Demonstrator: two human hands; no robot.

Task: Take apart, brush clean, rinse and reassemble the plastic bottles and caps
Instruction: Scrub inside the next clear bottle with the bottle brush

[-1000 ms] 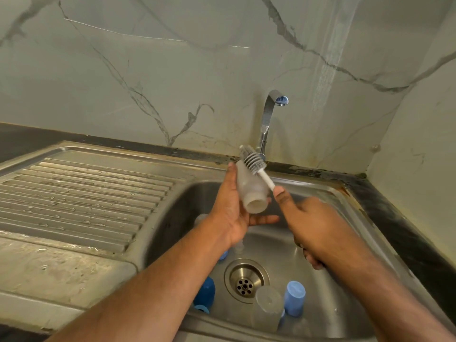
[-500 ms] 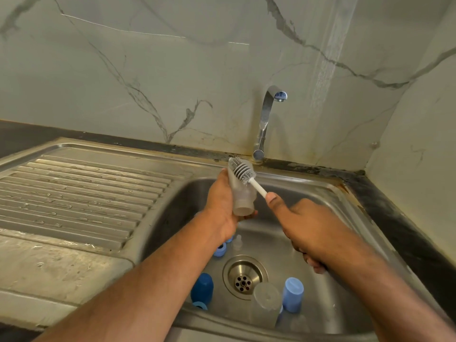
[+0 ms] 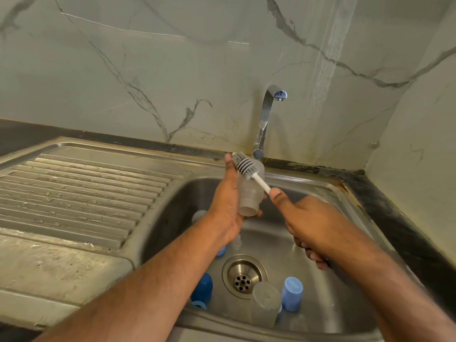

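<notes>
While my left hand grips the frosted clear plastic bottle over the steel sink, the grey-bristled white-handled brush, clenched in my right hand, has slid up w/ it toward the tap (outside scrub, rinse pending).

My left hand holds a cloudy clear bottle over the sink, open neck down and toward me — my right hand lays the grey-bristled, white-handled brush across its upper side.

Both forearms bare, no sleeves, rings or watch visible
</notes>
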